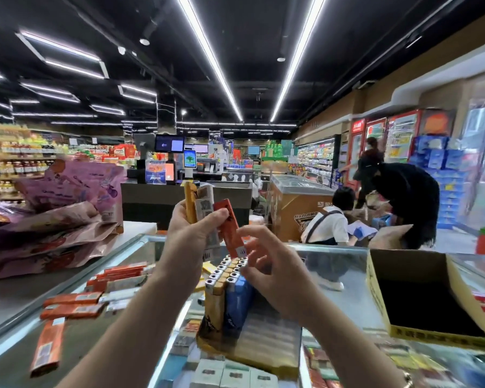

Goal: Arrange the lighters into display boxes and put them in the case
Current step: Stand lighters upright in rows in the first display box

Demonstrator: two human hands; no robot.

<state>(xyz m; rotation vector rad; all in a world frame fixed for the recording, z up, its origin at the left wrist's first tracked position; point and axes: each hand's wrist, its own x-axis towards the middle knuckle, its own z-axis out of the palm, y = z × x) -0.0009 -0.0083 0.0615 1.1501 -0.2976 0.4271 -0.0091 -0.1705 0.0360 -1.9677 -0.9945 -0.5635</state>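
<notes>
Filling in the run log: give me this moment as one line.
left hand: grips several lighters | right hand: pinching orange lighter | display box: partly filled, on glass case | loose lighters: left

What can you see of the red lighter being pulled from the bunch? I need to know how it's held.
The red lighter is a slim flat orange-red stick with a white barcode label near its lower end. It tilts, top leaning left, above the display box. The left hand grips its upper part beside two other lighters; the right hand fingertips touch its lower end.
</notes>
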